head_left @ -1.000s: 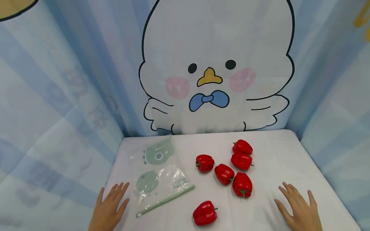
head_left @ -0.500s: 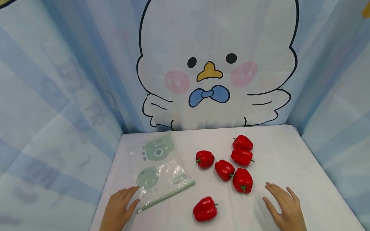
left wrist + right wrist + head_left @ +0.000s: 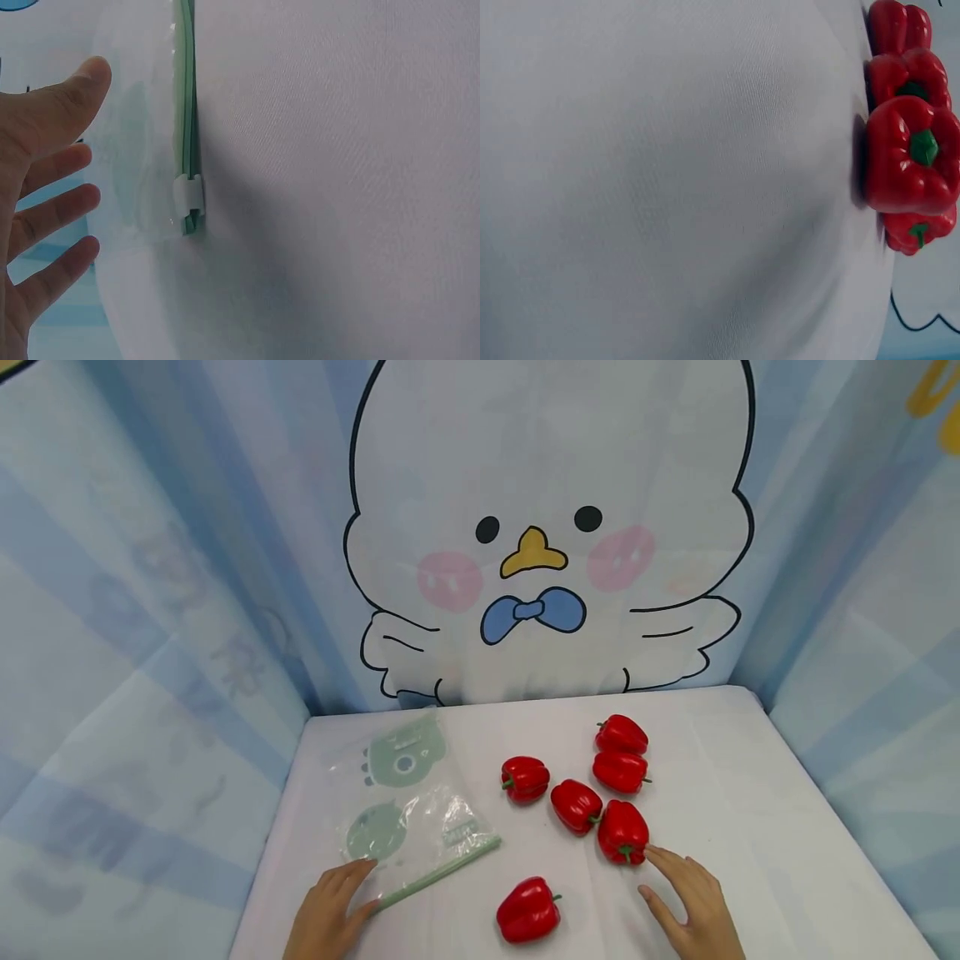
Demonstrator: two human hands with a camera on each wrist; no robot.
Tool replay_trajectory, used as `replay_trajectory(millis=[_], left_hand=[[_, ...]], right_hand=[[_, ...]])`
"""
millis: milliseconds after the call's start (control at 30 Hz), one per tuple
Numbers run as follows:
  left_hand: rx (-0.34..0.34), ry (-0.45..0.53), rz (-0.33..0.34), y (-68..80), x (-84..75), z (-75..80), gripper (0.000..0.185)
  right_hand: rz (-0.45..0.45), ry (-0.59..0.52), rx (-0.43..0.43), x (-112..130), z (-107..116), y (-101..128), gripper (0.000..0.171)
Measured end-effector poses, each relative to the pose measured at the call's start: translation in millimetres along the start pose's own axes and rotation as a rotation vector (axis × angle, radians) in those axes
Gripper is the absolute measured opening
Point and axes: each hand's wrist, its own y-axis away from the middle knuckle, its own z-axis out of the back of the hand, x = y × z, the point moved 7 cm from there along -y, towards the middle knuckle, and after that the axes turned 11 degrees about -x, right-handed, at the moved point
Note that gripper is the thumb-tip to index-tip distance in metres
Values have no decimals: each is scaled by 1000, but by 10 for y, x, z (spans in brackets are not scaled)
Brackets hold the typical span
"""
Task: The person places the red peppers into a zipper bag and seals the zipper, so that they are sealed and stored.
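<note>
A clear zip bag (image 3: 450,806) with green animal prints lies flat at the left of the table, its green zip edge (image 3: 442,872) facing the person. My left hand (image 3: 330,910) reaches over the bag's near corner with fingers spread and gripping nothing. In the left wrist view a white slider (image 3: 189,195) sits at the end of the zip, to the right of the thumb. On the right, my right hand (image 3: 693,906) has its fingertips right at the side of a red bell pepper (image 3: 622,828), thumb apart from it. The right wrist view does not include that hand.
More red bell peppers surround it: one (image 3: 575,806) beside it, one (image 3: 525,778) farther left, and two (image 3: 622,733) behind. Another bell pepper (image 3: 527,910) lies alone near the front. A curtain with a cartoon bird (image 3: 540,660) hangs behind the white table (image 3: 750,760).
My left hand has moved right, onto the bag's near corner. My right hand has moved left, up to the nearest pepper of the group. Bag and peppers keep their places.
</note>
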Motion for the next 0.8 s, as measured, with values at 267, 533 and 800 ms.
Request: replay_trajectory(millis=[267,533,800], left_hand=[[33,-5,14,21,-56,-134,60],[46,-10,12,83,-113,-198,60],[103,-27,31,105,-155,-250,59]], right_hand=[[-9,-27,66,99,-167,17,76],[-101,-4,221,181,-306,84,75],[-123,-2,264,199,-370,145,76]])
